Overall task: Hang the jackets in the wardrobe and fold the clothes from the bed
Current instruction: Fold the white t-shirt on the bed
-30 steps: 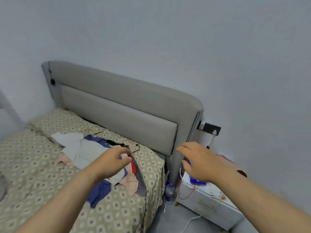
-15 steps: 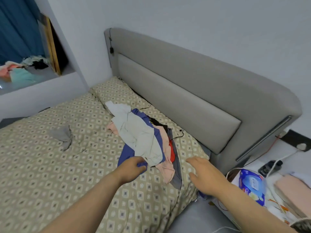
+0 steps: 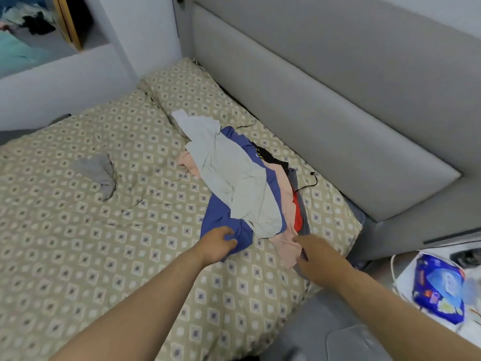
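A pile of clothes lies on the patterned bed (image 3: 78, 243) near the grey headboard: a pale grey-white garment (image 3: 234, 175) on top, a blue garment (image 3: 223, 220) beneath it, then pink (image 3: 283, 241), red and dark pieces. My left hand (image 3: 217, 243) grips the near edge of the blue garment. My right hand (image 3: 309, 252) reaches onto the pink garment's near edge; its fingertips are hidden in the cloth. A small grey garment (image 3: 97, 170) lies apart on the bed to the left.
The grey padded headboard (image 3: 325, 100) runs along the right. A black cable (image 3: 309, 182) lies beside the pile. A white nightstand at the lower right carries a blue wipes packet (image 3: 440, 287). A recessed ledge with clothes (image 3: 28, 35) is at the upper left.
The view has tilted down and closer to the bed. My right hand moved left from the bedside onto the pink garment. My left hand stays on the blue garment's edge.
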### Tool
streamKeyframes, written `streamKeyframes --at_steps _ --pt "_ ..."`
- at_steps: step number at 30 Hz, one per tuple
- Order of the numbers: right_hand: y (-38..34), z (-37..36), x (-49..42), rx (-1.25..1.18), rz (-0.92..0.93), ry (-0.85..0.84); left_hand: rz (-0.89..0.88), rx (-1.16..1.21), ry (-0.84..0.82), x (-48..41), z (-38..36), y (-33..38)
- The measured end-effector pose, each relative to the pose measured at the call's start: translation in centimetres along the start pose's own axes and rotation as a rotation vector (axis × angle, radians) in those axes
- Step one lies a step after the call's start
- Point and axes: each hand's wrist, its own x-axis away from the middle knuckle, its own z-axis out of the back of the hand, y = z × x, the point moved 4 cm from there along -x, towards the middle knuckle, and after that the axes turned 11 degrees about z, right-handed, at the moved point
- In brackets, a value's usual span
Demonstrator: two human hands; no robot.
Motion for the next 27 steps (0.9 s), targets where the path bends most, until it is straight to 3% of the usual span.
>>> streamKeyframes --at_steps 6,13,20,22,27 --pt "0.9 -4.6 -7.9 -0.081 -0.011 -0.037 0.054 0.072 -0.051 -8.6 -0.9 -1.4" --pt "7.1 -10.5 -21.1 -0.036 0.074 -0.044 0.088 0.275 -0.039 -22.0 -3.3 -2.5" --pt "13.0 -13.8 -29.1 0.238 0.121 -0.309 0.185 0.445 0.023 -32.8 -6.7 -4.5" --pt "13.1 -13.6 -29.6 0.256 0.120 -0.276 0.226 0.507 0.055 -33.6 -7.2 -4.2" --pt "13.9 -10.7 -29.9 -0.248 -0.031 0.147 0.264 0.552 0.363 -32.4 -5.3 -3.0"
